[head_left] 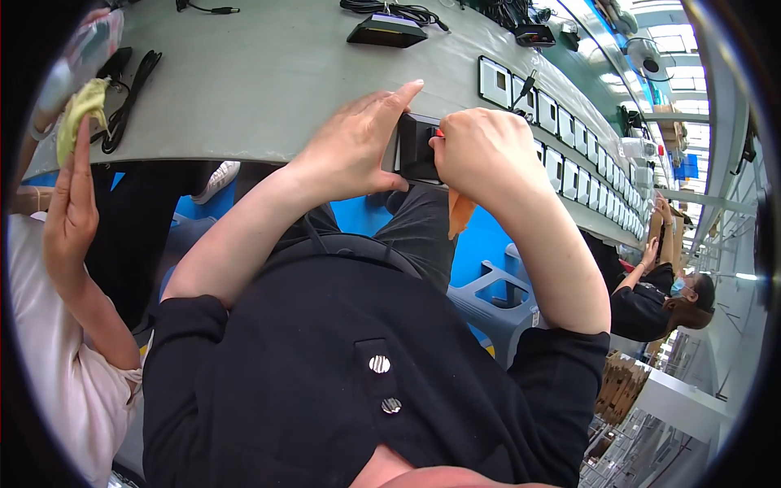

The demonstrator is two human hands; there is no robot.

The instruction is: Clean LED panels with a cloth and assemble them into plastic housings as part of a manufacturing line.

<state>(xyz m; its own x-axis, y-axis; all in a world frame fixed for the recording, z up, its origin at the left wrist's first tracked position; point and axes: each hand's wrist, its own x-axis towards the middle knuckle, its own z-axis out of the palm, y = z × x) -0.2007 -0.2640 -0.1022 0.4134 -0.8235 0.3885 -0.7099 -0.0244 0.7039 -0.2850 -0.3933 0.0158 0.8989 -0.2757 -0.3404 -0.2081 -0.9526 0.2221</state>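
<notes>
A black box-shaped device (416, 146) sits at the near edge of the grey table, between my hands. My left hand (354, 145) is at its left side, fingers stretched out and thumb spread apart; whether the thumb touches the device cannot be made out. Over the device's right side my right hand (486, 150) is curled closed. An orange cloth (461, 213) hangs below that hand over the table edge, and a small red bit (439, 132) shows by its fingers. What lies inside the fist is mostly hidden.
Rows of white, black-edged units (561, 122) line the table's right side. Another black device (387, 31) with coiled cable stands farther back. At left, a co-worker's hand (71, 203) is near a yellow cloth (81, 114) and black cable (130, 102). A grey stool (498, 305) stands below.
</notes>
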